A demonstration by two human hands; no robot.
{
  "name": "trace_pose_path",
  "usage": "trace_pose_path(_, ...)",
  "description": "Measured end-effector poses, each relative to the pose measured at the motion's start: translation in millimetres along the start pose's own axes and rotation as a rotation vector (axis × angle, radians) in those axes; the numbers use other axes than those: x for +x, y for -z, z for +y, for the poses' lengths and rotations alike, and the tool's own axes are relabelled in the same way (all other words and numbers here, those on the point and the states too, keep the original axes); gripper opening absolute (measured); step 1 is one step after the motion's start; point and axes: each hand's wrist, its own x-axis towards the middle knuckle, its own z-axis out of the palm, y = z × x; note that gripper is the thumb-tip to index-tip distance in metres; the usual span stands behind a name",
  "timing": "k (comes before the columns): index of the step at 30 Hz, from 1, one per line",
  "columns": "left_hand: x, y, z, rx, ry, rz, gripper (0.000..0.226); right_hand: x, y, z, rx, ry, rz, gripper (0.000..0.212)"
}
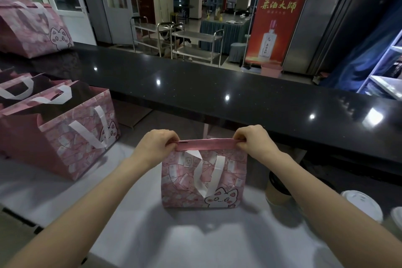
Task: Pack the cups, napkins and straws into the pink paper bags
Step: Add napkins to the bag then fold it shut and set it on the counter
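A pink paper bag (185, 183) with a cat print and white handles stands upright on the white table (195, 241) in front of me. Its top edge is folded over into a flat pink strip. My left hand (155, 143) pinches the left end of that strip, and my right hand (253, 140) pinches the right end. What is inside the bag is hidden. To the right stand a brown paper cup with a dark lid (277, 189) and white-lidded cups (363, 204), partly behind my right forearm.
Open pink bags (71, 135) stand at the left of the table, one more (32, 28) lies on the raised black counter (217, 93) behind. Beyond the counter are steel trolleys (195, 43) and a red banner (278, 17).
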Motion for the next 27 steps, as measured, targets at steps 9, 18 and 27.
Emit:
trace_pose_path(9, 17, -16, 26, 0.058, -0.138, 0.029, 0.021, 9, -2, -33, -0.084, 0.089, -0.109, 0.017)
trace_pose_path(18, 19, -21, 22, 0.08, -0.173, 0.092, 0.017, 17, -13, -42, -0.116, 0.106, -0.085, 0.014)
trace_pose_path(27, 26, -36, 35, 0.076, -0.237, 0.12, 0.011, 23, -32, -62, -0.019, 0.102, -0.078, 0.012)
